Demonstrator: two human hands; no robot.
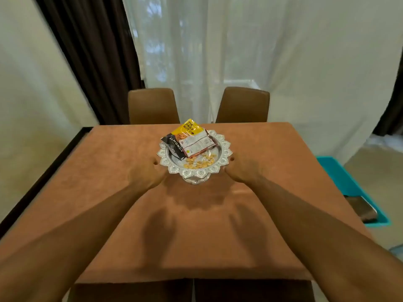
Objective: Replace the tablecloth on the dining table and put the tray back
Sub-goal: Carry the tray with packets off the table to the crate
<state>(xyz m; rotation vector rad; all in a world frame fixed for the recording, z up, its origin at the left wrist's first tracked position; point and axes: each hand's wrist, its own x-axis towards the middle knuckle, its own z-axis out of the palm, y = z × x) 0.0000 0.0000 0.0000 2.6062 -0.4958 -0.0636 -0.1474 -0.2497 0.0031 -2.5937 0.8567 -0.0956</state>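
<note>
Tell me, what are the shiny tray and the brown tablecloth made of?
The tray looks like silvery metal, polished: it mirrors light and has embossed petal edges, though plated plastic is possible. The tablecloth looks like soft matte fabric, maybe suede-like: no shine.

1 tray (214,170), 3 snack packets (188,128) (overlapping, so the count is rough), loose nuts (199,163) too many to count, 1 tablecloth (109,171), 4 chairs as 2 far chairs (152,105) plus 2 near chairs (253,290), 1 teal bin (340,177), 2 hands: left hand (146,173), right hand (242,171).
</note>
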